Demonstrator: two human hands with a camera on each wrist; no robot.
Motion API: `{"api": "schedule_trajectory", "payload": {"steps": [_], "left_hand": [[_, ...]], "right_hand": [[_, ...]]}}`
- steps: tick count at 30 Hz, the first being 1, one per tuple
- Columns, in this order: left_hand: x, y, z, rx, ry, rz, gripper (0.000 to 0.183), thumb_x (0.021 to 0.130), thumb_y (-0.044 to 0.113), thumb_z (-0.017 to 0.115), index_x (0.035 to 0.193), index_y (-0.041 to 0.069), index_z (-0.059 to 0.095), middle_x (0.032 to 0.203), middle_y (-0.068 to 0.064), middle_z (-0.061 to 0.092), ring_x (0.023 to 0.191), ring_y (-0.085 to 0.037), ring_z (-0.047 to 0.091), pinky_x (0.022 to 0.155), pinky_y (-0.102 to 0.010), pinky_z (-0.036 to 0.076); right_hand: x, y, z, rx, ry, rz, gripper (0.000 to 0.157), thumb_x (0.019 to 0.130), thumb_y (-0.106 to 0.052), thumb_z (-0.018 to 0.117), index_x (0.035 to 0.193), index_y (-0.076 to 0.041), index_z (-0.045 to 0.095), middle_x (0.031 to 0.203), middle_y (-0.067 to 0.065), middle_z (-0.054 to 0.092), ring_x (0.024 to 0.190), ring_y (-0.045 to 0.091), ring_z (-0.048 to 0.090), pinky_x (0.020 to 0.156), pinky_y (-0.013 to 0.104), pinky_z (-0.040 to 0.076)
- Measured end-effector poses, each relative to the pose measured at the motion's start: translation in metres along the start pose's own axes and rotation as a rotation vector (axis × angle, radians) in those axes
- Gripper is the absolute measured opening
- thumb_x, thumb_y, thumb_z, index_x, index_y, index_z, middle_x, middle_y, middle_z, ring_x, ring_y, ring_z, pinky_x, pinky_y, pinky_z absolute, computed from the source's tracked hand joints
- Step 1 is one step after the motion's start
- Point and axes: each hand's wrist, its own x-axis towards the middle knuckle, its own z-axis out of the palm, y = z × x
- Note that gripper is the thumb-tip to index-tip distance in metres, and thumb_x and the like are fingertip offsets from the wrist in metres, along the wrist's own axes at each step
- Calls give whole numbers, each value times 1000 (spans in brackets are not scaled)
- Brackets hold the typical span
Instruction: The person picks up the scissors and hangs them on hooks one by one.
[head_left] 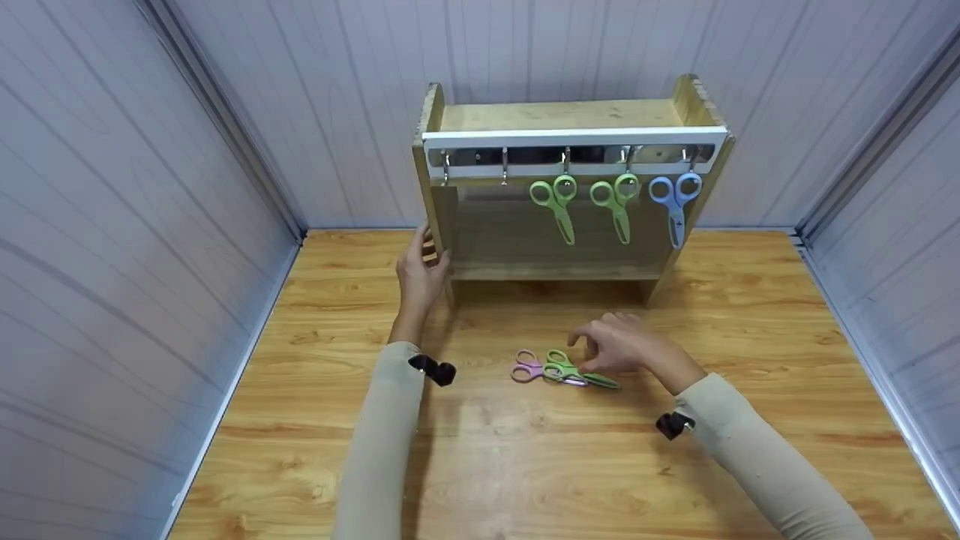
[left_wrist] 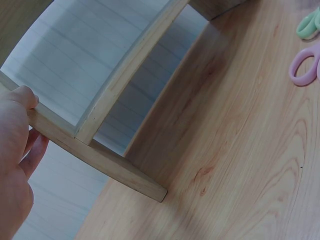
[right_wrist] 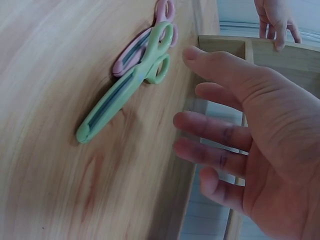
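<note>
My left hand grips the left side panel of a wooden rack, thumb in front and fingers behind in the left wrist view. Above the floor my right hand hovers with fingers apart and loosely bent, holding nothing. Just beside it lie green scissors, partly over pink scissors. From hooks on the rack's white-edged rail hang two green pairs of scissors and, at the right end, blue scissors.
Two hooks at the rail's left carry nothing. White panelled walls enclose the wood-grain floor at left, back and right. The rack stands close to the back wall.
</note>
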Motion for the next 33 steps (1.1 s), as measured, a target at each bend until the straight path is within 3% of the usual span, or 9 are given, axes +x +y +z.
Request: {"api": "schedule_trajectory", "payload": {"steps": [7, 15, 21, 28, 33], "left_hand": [[0, -1, 0, -3, 10, 3, 57, 101, -1, 74, 156, 4, 62, 140, -28, 75, 118, -46, 81, 99, -54, 73], [0, -3, 1, -10, 13, 2, 56, 101, -1, 74, 155, 5, 63, 140, -28, 75, 117, -46, 81, 98, -54, 73], [-1, -4, 1, 2, 13, 9, 56, 101, -1, 74, 155, 3, 62, 139, -28, 75, 117, -47, 81, 98, -55, 73], [-2, -1, 0, -17, -9, -14, 59, 102, 0, 73, 159, 5, 59, 145, -28, 73, 121, -47, 79, 102, -54, 72], [-1, -2, 0, -38, -10, -10, 60, 102, -1, 73, 160, 5, 58, 146, -29, 72, 122, -47, 79, 102, -54, 72]], "right_hand": [[-1, 2, 6, 20, -49, 25, 42, 94, -33, 92, 131, -17, 80, 93, -3, 86, 84, 12, 76, 85, 48, 66], [-2, 3, 12, 55, -106, 48, 40, 94, -30, 93, 130, -17, 80, 90, -3, 82, 77, 7, 66, 79, 36, 56], [-3, 3, 17, 38, -102, 39, 39, 91, -33, 96, 125, -20, 81, 90, -5, 81, 79, 7, 66, 88, 43, 55], [-4, 3, 21, 54, -108, 46, 30, 89, -29, 98, 111, -19, 81, 88, -4, 78, 76, 6, 62, 70, 29, 53], [-2, 5, 23, 57, -108, 31, 24, 90, -24, 96, 107, -18, 81, 88, -3, 77, 75, 6, 61, 68, 27, 50]]}}
